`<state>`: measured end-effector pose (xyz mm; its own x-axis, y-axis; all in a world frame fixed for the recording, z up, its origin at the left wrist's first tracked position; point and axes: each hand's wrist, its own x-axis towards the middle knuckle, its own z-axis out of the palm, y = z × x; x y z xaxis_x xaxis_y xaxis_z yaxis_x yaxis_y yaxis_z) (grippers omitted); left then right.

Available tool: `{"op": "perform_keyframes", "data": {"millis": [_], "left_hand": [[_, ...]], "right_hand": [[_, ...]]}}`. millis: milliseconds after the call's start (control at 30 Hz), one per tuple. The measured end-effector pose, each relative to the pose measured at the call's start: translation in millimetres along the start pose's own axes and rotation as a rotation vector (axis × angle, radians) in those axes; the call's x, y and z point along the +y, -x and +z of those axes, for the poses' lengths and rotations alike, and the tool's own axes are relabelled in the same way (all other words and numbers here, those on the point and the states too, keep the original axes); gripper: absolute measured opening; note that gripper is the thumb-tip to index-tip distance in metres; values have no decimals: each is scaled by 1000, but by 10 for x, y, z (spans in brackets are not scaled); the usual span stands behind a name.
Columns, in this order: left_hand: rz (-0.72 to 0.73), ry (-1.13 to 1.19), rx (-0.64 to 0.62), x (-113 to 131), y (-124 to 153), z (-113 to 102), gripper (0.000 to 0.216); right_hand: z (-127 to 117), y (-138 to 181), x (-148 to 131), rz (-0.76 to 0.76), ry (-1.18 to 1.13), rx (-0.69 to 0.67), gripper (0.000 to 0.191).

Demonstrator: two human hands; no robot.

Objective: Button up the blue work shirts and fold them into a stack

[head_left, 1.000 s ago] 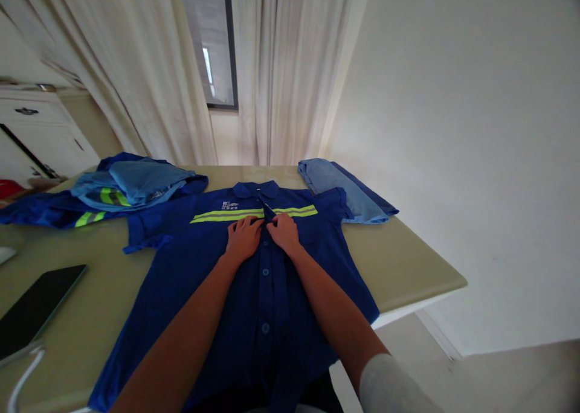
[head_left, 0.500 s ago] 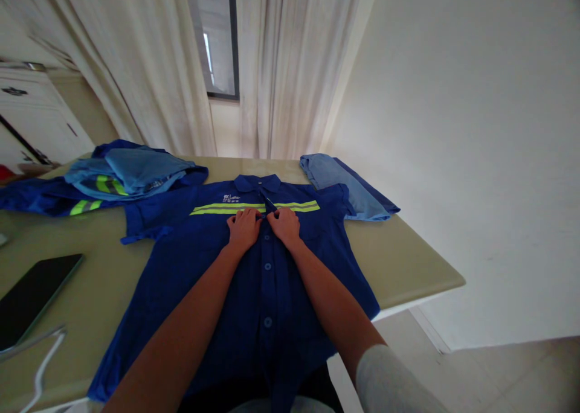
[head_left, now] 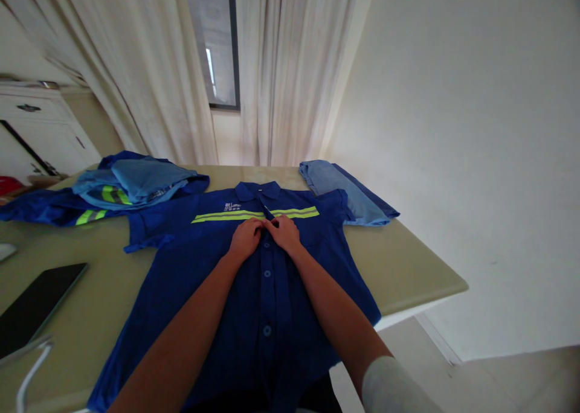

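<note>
A dark blue short-sleeved work shirt (head_left: 181, 292) lies face up on the table, its collar at the far side and a yellow-green reflective stripe (head_left: 217, 217) across the chest. My left hand (head_left: 247, 236) and my right hand (head_left: 284, 233) meet at the front placket just below the stripe. Both have their fingers pinched on the placket edges, tips nearly touching. Whatever button lies between the fingertips is hidden. Below the hands, several blue buttons (head_left: 267, 273) run down the placket, and the front edges there lie apart.
Folded blue garments (head_left: 149, 180) are heaped at the far left of the table (head_left: 408, 268). Folded light blue clothing (head_left: 333, 183) lies at the far right. A dark tablet-like device (head_left: 38, 301) and a white cable (head_left: 34, 371) are at the near left. A wall stands on the right.
My hands have drawn closer together at the placket, fingertips now almost meeting. The whole view has shifted slightly, with things appearing a little lower.
</note>
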<state>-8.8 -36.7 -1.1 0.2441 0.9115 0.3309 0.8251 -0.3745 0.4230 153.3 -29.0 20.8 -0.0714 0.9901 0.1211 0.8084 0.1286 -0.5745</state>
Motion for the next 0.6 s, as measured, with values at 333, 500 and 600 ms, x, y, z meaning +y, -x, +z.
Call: {"op": "perform_keyframes", "data": {"millis": [333,500,600], "left_hand": [[-158,37,74,15,-6,68,23],[-94,-30,66,52,8,7,23],[-99,-3,94,80,20,-36,21]], "right_hand": [[98,25,-25,-55,71,-6,25],[72,46,-53,-31,51,17,19],[64,45,-47,-28,23,20,21]]}}
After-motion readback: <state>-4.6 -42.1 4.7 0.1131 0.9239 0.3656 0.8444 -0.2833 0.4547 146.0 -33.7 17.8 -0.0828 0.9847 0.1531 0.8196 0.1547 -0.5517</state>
